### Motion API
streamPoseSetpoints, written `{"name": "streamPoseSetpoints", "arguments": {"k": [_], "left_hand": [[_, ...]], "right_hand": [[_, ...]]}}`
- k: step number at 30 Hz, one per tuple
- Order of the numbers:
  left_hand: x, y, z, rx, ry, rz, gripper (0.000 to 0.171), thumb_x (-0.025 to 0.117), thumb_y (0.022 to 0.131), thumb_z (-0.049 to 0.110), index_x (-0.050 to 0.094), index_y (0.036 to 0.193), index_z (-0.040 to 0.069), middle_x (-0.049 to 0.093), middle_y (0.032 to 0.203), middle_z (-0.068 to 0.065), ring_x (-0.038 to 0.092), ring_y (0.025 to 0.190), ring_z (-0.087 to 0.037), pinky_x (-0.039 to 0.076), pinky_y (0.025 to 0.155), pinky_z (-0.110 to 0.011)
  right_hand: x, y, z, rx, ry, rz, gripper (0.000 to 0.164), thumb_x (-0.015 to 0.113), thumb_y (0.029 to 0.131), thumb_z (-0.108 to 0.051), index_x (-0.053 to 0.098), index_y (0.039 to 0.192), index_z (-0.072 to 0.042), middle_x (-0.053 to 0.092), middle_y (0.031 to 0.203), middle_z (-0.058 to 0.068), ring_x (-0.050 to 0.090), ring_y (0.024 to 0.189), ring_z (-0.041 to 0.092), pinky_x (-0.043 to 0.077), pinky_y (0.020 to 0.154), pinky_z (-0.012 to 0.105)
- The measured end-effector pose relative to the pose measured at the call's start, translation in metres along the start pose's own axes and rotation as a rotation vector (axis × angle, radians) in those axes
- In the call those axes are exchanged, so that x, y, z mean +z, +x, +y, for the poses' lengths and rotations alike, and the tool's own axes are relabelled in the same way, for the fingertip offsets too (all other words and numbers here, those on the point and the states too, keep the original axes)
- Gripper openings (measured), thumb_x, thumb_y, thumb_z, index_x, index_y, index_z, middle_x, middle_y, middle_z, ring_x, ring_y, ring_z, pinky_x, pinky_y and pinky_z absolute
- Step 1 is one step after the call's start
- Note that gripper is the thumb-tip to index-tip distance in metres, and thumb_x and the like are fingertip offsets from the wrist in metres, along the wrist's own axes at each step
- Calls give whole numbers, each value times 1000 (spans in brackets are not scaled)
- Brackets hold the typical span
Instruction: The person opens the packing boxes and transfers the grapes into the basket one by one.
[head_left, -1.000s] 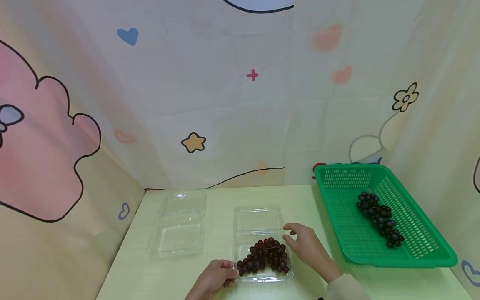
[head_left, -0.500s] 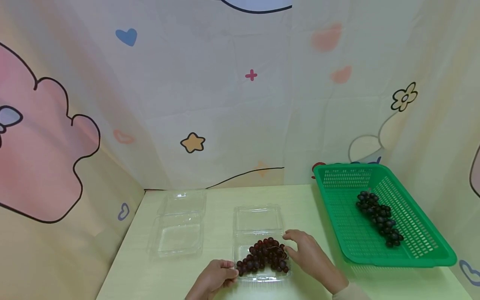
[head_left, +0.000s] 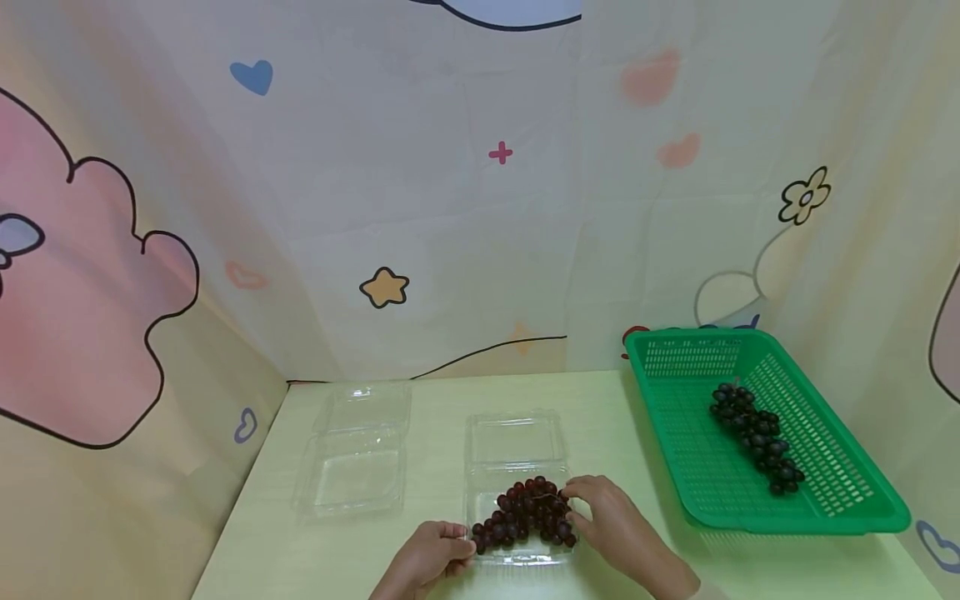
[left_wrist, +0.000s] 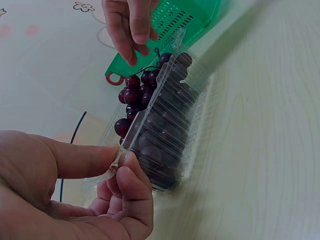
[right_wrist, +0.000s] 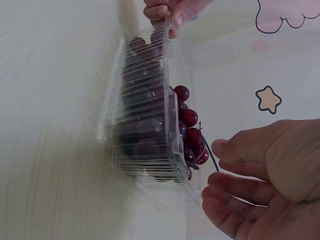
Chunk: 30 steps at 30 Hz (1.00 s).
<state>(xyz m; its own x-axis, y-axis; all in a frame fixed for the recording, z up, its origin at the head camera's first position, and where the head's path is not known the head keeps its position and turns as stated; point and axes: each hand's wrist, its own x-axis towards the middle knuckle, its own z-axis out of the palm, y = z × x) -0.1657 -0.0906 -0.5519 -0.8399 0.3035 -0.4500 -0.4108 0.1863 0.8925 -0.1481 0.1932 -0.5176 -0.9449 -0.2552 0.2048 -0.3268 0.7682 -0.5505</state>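
A bunch of dark red grapes (head_left: 521, 515) lies in the near half of a clear plastic clamshell box (head_left: 480, 498), its lid (head_left: 516, 439) folded back flat behind. My left hand (head_left: 431, 552) pinches the box's rim at the front left corner between thumb and fingers, as the left wrist view shows closely. On the other side, my right hand (head_left: 618, 527) is beside the right end of the bunch, over the box's edge. Its fingers (right_wrist: 240, 187) are parted and slightly bent around air close to the thin stem (right_wrist: 201, 135). Some grapes rise above the rim.
To the left rests a second clear clamshell box (head_left: 356, 471) with its lid unfolded. A green basket (head_left: 667, 467) at the right holds another bunch of dark grapes (head_left: 757, 437). A printed curtain (head_left: 450, 183) hangs behind the pale table (head_left: 255, 533).
My right hand has moved down and slightly in toward the grapes' right end. My left hand keeps its pinch on the box, and the grapes have stayed put.
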Motion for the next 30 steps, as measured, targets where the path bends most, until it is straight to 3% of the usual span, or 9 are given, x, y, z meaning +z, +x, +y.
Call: {"name": "streamPoseSetpoints", "arguments": {"k": [13,23,30], "left_hand": [[0,0,1,-17,2,-1,7,64,97,-3,59,94,0,63,83,-6,59,69,-11,50,63,-20],[-1,1,1,-17,13,-1,8,64,97,-3,59,93,1,64,83,-6,58,69,-11,50,63,-21],[0,1,0,-13,3,8,8,65,97,-3,59,94,0,63,82,-6,58,69,-11,50,63,-21]], "right_hand": [[7,-7,0,-29,-62,-21,15,81,83,2,75,96,-2,67,97,2,61,91,23,56,75,35],[12,-6,0,-77,-89,-49,15,81,80,7,74,90,-2,63,89,0,61,86,22,56,73,33],[14,-6,1,-122,-113,-20,22,79,76,16,74,87,-3,61,83,-2,59,80,18,55,68,30]]}}
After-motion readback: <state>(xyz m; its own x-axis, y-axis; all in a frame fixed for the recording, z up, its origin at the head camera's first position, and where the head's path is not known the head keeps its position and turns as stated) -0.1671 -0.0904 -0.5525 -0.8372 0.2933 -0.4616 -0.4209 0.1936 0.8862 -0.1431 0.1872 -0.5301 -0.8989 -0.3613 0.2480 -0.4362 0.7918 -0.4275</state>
